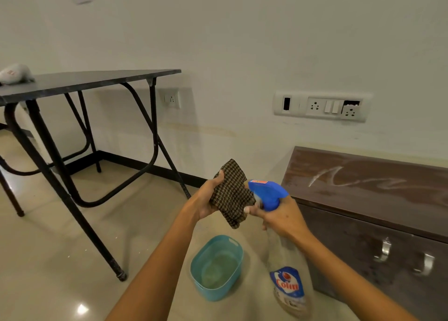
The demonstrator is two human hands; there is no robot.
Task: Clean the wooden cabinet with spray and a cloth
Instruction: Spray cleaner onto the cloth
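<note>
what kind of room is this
Likely a sparsely furnished indoor room, perhaps an office or utility room: a black metal-legged table by a plain white wall, a switch-and-socket panel on it, and a low dusty wooden cabinet on a glossy floor.

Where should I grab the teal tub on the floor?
Grip the teal tub by the rim at its short ends, from above: a slot handle shows in the far end, and it seems to hold water, so keep it level. Your left hand holds the cloth, right hand the spray bottle.
</note>
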